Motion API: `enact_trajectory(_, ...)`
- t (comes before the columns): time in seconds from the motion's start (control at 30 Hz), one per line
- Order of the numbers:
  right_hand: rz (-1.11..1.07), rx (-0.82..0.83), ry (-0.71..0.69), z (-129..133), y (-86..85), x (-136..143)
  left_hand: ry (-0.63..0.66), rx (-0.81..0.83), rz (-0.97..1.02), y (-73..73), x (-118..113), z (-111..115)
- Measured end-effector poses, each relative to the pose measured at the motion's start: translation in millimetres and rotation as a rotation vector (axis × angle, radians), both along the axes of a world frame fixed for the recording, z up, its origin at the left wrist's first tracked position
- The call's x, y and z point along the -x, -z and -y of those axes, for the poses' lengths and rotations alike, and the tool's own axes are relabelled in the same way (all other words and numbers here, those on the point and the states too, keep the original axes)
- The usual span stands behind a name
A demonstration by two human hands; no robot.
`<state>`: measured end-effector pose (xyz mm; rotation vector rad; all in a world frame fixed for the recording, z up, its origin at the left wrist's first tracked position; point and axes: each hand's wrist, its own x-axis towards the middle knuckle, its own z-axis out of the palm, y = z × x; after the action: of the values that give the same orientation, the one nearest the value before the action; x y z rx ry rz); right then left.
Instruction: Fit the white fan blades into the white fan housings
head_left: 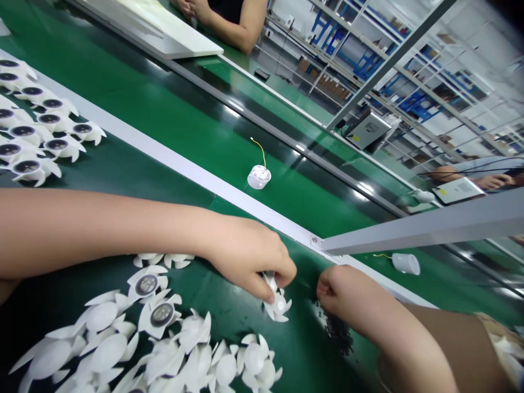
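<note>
The left hand (249, 262) reaches in from the left side of the frame, just below the middle. Its fingers are curled tight around a small white fan blade (277, 301). The blade sits low in the middle of the frame, partly under the fingertips, just above the green table mat (135, 174).

The right hand (347, 297) comes up from the lower right. Its fingers are pinched close together, and it is too small to tell if they hold anything. It hovers right over a little pile of tiny black parts (338, 330) on the mat. The 2 hands are near each other but do not touch.

A big heap of white fan blades (164, 349) lies along the bottom left of the frame. More fan blades with dark round middles (36, 131) sit in neat rows at the upper left.

A white rail (184, 166) runs across the frame from upper left to lower right. Past it is a green conveyor belt (164, 103). On the belt, near the middle of the frame, sits a small round white motor with a yellow wire (258, 176). Another white part with a yellow wire (405, 263) lies at the right.

At the top middle, another person's arms (229, 19) rest by a flat white board (164, 33).
</note>
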<state>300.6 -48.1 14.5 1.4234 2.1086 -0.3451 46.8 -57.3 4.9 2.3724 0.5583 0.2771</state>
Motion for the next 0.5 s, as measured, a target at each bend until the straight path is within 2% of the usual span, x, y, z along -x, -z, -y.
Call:
enact_trajectory(0.1,-0.030,0.025,0.004,-2,-0.2,-2,-0.146,0.049,-0.090,0.9,3,-10)
enact_trajectory(0.3,0.093,-0.110,-0.038,6,-2.3,9,-0.319,0.192,-0.025,17.4,5,-23)
enact_trajectory(0.4,0.028,-0.066,-0.015,5,-2.7,6,-0.442,0.211,-0.010,21.8,6,-29)
enact_trajectory(0.5,-0.039,-0.029,0.004,1,-1.7,2,-0.488,0.248,-0.017,23.1,8,-33)
